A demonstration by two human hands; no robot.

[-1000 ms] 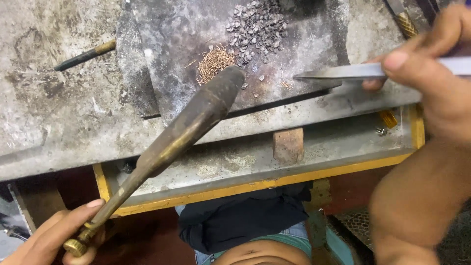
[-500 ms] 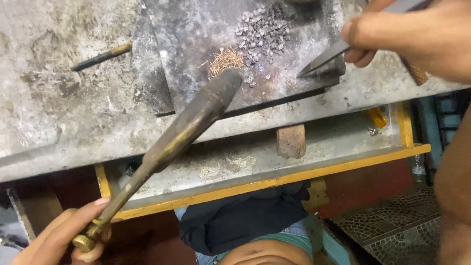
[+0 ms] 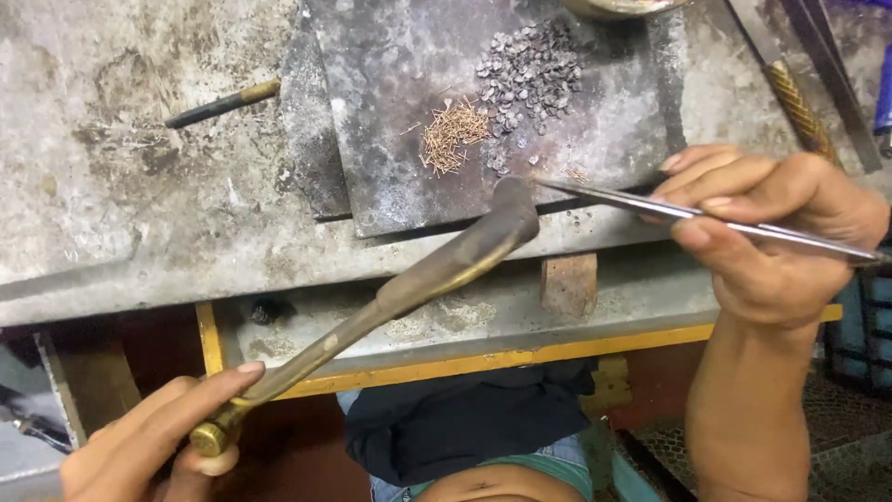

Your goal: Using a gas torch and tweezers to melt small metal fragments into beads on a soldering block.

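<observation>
The right hand (image 3: 771, 242) now sits lower and nearer the bench edge than half a second ago, its long tweezers (image 3: 706, 216) levelled, tips just beside the torch nozzle (image 3: 513, 206). The torch (image 3: 409, 288) itself lies slightly flatter, and the left hand (image 3: 153, 442) shows more fully.

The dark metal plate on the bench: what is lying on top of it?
On the dark metal plate lie a heap of small grey metal pieces and a heap of thin copper-coloured bits. The torch nozzle covers a spot at its front edge.
</observation>
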